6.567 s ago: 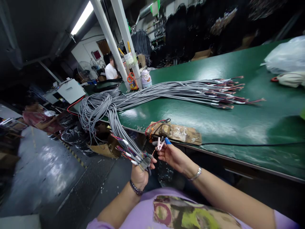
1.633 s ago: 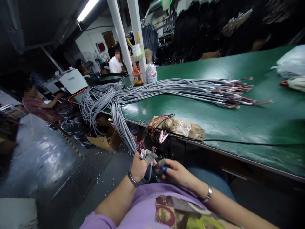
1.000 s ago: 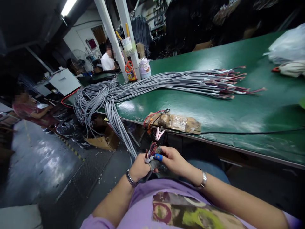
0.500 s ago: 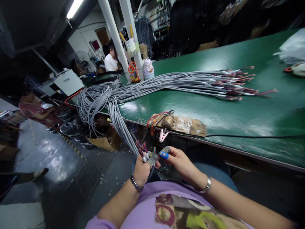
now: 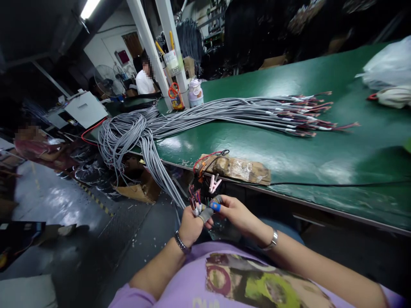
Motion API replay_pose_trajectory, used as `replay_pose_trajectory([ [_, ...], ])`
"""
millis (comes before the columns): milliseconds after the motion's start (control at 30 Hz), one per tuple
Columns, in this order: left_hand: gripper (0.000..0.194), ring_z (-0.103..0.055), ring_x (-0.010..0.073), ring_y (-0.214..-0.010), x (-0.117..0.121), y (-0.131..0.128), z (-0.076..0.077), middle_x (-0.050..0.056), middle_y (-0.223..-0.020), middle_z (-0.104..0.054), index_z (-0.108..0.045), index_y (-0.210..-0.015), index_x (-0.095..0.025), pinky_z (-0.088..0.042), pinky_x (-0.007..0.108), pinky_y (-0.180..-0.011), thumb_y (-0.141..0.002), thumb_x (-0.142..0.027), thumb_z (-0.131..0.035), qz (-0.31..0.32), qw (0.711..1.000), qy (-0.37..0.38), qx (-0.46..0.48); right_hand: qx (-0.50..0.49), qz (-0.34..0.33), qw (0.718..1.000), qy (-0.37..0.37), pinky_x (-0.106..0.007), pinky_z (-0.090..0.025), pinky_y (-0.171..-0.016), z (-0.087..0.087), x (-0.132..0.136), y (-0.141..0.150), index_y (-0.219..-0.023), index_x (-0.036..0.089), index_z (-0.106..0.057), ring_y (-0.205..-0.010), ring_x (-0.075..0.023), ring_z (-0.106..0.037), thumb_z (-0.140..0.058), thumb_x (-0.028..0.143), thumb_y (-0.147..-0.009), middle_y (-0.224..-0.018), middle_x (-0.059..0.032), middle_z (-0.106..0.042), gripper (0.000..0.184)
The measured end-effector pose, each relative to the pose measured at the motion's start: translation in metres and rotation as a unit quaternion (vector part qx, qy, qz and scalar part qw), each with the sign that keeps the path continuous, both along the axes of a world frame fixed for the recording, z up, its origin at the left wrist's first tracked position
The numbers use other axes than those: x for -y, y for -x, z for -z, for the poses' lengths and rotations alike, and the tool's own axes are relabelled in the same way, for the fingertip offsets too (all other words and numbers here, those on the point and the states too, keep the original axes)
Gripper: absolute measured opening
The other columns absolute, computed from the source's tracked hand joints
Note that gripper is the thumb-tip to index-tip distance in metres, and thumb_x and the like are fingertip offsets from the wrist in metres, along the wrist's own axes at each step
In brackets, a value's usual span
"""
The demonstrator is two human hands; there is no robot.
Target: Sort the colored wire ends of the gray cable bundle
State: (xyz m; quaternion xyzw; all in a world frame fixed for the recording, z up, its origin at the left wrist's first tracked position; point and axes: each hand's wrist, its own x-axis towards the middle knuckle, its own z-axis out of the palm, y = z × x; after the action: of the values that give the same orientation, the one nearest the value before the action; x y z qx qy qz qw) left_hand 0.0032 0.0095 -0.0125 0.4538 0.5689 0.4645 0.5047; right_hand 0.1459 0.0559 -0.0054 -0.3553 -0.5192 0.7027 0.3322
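My left hand (image 5: 193, 223) is closed around the ends of several grey cables (image 5: 165, 173), in front of the table's edge. Thin coloured wires (image 5: 194, 196) fan up out of the white-banded cable ends above that fist. Tape covers the left thumb. My right hand (image 5: 231, 210) pinches at the wire tips just beside the left fingers, with blue tape on its thumb and grey wrapping on the index finger. What sits between those fingertips is too small to make out fully, but it appears to be thin wires. The cables run up to a looped bundle (image 5: 123, 134) on the table.
More grey cables (image 5: 244, 107) with stripped ends stretch along the green table (image 5: 298, 160). A taped wooden board (image 5: 247, 169) and a pink clip (image 5: 215, 184) are at its near edge. A cardboard box (image 5: 141, 188) stands below. Two people (image 5: 145, 81) are farther back.
The view has shifted slightly, moving the table things a little left. My left hand keeps its hold on the cables, and my right fingers stay at the wire tips, close to the left thumb.
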Motion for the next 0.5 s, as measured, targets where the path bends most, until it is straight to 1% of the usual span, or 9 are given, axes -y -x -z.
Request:
replay_pose_trajectory([
  [100, 0.039, -0.05, 0.0079, -0.039, -0.003, -0.002, -0.003, 0.001, -0.048, -0.059, -0.058, -0.055, -0.014, -0.037, 0.019, -0.04, -0.07, -0.048, -0.066, -0.021, 1.0, 0.008, 0.007, 0.004, 0.029, 1.0, 0.0, -0.025, -0.03, -0.051, 0.003, -0.001, 0.0, -0.07, 0.016, -0.054, -0.051, -0.0087, -0.037, -0.067, 0.059, -0.063, -0.057, 0.0033, -0.049, 0.045],
  [233, 0.037, -0.052, 0.0086, -0.039, -0.006, -0.005, -0.008, 0.001, -0.046, -0.058, -0.058, -0.055, -0.014, -0.036, 0.018, -0.04, -0.07, -0.046, -0.066, -0.054, 0.998, 0.021, 0.028, -0.013, 0.038, 0.999, -0.012, -0.025, -0.033, -0.053, 0.004, 0.0, -0.001, -0.071, 0.017, -0.055, -0.055, -0.0102, -0.041, -0.067, 0.056, -0.065, -0.06, 0.0019, -0.051, 0.041],
  [333, 0.037, -0.051, 0.0082, -0.038, -0.007, -0.006, -0.011, 0.0, -0.045, -0.057, -0.058, -0.055, -0.014, -0.036, 0.019, -0.039, -0.068, -0.047, -0.067, -0.078, 0.996, 0.029, 0.043, -0.019, 0.048, 0.999, -0.006, -0.025, -0.035, -0.054, 0.006, -0.001, -0.003, -0.07, 0.017, -0.057, -0.056, -0.0106, -0.042, -0.068, 0.054, -0.065, -0.061, 0.0015, -0.053, 0.039],
  [500, 0.035, -0.046, 0.0061, -0.035, -0.007, -0.003, -0.013, -0.001, -0.045, -0.055, -0.056, -0.053, -0.014, -0.036, 0.018, -0.037, -0.066, -0.044, -0.07, -0.068, 0.996, 0.02, 0.058, -0.022, 0.021, 0.999, 0.021, -0.025, -0.034, -0.053, 0.01, -0.005, -0.008, -0.069, 0.016, -0.059, -0.055, -0.0102, -0.041, -0.069, 0.052, -0.064, -0.06, 0.0011, -0.052, 0.037],
])
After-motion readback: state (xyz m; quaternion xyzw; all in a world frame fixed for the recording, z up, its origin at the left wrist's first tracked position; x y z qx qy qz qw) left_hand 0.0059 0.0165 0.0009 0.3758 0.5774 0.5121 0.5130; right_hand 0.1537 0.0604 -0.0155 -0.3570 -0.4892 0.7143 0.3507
